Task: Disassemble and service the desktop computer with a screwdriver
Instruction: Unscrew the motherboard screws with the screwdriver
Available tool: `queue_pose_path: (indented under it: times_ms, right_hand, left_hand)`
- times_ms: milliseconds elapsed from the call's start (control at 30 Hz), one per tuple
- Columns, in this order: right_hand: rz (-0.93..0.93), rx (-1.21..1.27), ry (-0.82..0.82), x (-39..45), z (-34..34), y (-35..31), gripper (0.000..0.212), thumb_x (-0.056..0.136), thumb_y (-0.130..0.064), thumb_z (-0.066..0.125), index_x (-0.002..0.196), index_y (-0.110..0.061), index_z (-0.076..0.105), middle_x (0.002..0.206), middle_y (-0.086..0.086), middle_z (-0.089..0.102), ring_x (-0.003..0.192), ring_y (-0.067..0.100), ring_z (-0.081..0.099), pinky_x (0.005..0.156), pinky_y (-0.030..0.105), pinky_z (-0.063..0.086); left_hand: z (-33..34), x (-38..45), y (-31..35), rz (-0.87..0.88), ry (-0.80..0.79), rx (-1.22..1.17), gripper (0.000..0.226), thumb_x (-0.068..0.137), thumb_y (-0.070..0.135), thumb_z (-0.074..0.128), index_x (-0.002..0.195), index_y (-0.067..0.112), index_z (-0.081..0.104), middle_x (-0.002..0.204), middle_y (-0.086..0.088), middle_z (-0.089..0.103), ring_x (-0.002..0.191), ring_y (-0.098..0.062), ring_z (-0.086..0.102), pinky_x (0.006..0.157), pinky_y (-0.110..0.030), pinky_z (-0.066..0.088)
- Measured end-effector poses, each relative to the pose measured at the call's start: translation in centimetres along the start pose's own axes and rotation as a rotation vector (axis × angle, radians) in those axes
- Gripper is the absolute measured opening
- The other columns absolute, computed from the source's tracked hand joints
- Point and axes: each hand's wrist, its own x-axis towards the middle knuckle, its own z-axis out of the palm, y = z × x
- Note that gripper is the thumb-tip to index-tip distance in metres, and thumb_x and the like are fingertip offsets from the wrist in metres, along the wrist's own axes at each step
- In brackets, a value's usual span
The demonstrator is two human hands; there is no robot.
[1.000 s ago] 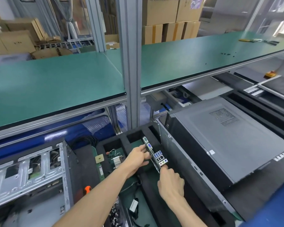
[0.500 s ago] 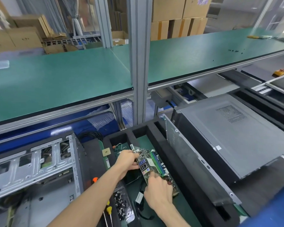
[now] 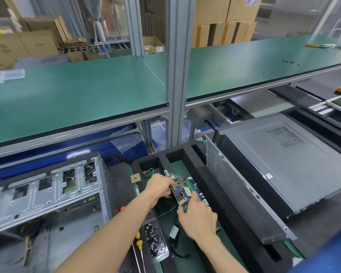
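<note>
A green motherboard [image 3: 182, 187] with blue ports lies tilted over a slot of the black foam tray [image 3: 211, 186]. My left hand [image 3: 159, 187] grips its far left edge with curled fingers. My right hand [image 3: 198, 217] holds its near edge, fingers wrapped around the board. The opened computer case [image 3: 47, 192] lies on its side at the left. Yellow-handled screwdrivers [image 3: 139, 242] lie beside my left forearm.
A clear tray of dark screws [image 3: 155, 241] sits near the screwdrivers. A loose side panel [image 3: 242, 196] leans against a closed grey tower [image 3: 295, 160] at the right. A green shelf [image 3: 77, 95] on an aluminium post [image 3: 176, 75] hangs above. Loose cables [image 3: 175, 247] lie in the tray.
The motherboard went from standing on edge to lying flatter in the foam tray. Both hands came lower and nearer with it, and the view shifted closer.
</note>
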Motion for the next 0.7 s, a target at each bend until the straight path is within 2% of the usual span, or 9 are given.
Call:
queue_pose_path:
  times_ms: [67, 133, 167, 233, 300, 433, 600, 700]
  right_hand:
    - [-0.02, 0.026, 0.064, 0.4, -0.8, -0.8, 0.058, 0.093, -0.052, 0.049, 0.139, -0.02, 0.032, 0.11, 0.0, 0.069, 0.098, 0.027, 0.068, 0.067, 0.039, 0.037]
    - [-0.061, 0.034, 0.094, 0.8, -1.6, -2.0, 0.062, 0.093, -0.052, 0.05, 0.143, -0.02, 0.03, 0.115, 0.001, 0.068, 0.099, 0.027, 0.068, 0.067, 0.038, 0.036]
    - [-0.086, 0.037, 0.103, 1.0, -1.9, -2.7, 0.06, 0.094, -0.052, 0.049, 0.141, -0.021, 0.032, 0.117, 0.001, 0.067, 0.099, 0.028, 0.067, 0.066, 0.038, 0.036]
    - [-0.141, 0.036, 0.113, 1.3, -2.3, -4.5, 0.05, 0.094, -0.051, 0.049, 0.132, -0.022, 0.035, 0.114, 0.0, 0.066, 0.097, 0.027, 0.067, 0.066, 0.039, 0.036]
    - [-0.197, 0.025, 0.12, 1.2, -2.5, -6.4, 0.047, 0.095, -0.05, 0.049, 0.131, -0.022, 0.037, 0.112, -0.002, 0.068, 0.096, 0.024, 0.067, 0.066, 0.039, 0.038]
    - [-0.293, 0.036, 0.12, 0.7, -2.4, -10.6, 0.056, 0.095, -0.049, 0.047, 0.142, -0.022, 0.038, 0.12, 0.001, 0.067, 0.104, 0.026, 0.067, 0.071, 0.039, 0.043]
    - [-0.449, 0.058, 0.091, -1.2, -1.5, -15.5, 0.039, 0.095, -0.046, 0.048, 0.129, -0.026, 0.043, 0.106, 0.0, 0.07, 0.095, 0.027, 0.068, 0.065, 0.037, 0.038]
    - [-0.527, 0.069, 0.024, -2.8, -0.5, -18.1, 0.039, 0.097, -0.045, 0.046, 0.132, -0.026, 0.043, 0.108, 0.002, 0.07, 0.098, 0.029, 0.068, 0.072, 0.04, 0.049]
  left_hand:
    - [-0.8, -0.6, 0.5, 0.044, 0.006, 0.036, 0.009, 0.084, 0.006, 0.065, 0.082, 0.014, 0.061, 0.082, -0.006, 0.062, 0.077, -0.023, 0.059, 0.079, -0.04, 0.055]
    - [-1.7, -1.2, 0.8, 0.09, 0.025, 0.014, 0.012, 0.08, 0.007, 0.066, 0.086, 0.016, 0.061, 0.076, -0.003, 0.059, 0.069, -0.02, 0.056, 0.074, -0.04, 0.049]
    - [-2.3, -1.5, 1.0, 0.12, 0.043, 0.004, 0.019, 0.08, 0.007, 0.066, 0.096, 0.017, 0.063, 0.082, -0.005, 0.061, 0.071, -0.019, 0.059, 0.076, -0.036, 0.048]
    - [-3.8, -2.0, 1.2, 0.157, 0.085, 0.013, 0.04, 0.085, 0.01, 0.068, 0.124, 0.017, 0.062, 0.106, -0.007, 0.069, 0.09, -0.021, 0.068, 0.092, -0.037, 0.054]
    - [-5.7, -3.1, 1.5, 0.191, 0.115, 0.02, 0.045, 0.088, 0.013, 0.069, 0.132, 0.016, 0.06, 0.109, -0.008, 0.071, 0.099, -0.02, 0.07, 0.097, -0.041, 0.056]
    - [-10.0, -5.7, 1.5, 0.289, 0.164, -0.001, 0.041, 0.088, 0.016, 0.068, 0.129, 0.02, 0.063, 0.101, -0.001, 0.073, 0.095, -0.014, 0.071, 0.094, -0.036, 0.057]
    - [-16.0, -9.2, 0.2, 0.366, 0.259, 0.009, 0.03, 0.092, 0.012, 0.063, 0.12, 0.02, 0.069, 0.103, 0.002, 0.074, 0.094, -0.009, 0.071, 0.091, -0.031, 0.058]
    - [-19.2, -11.3, -1.7, 0.42, 0.344, 0.099, 0.024, 0.092, 0.015, 0.064, 0.113, 0.025, 0.072, 0.103, 0.008, 0.074, 0.092, -0.004, 0.07, 0.087, -0.023, 0.057]
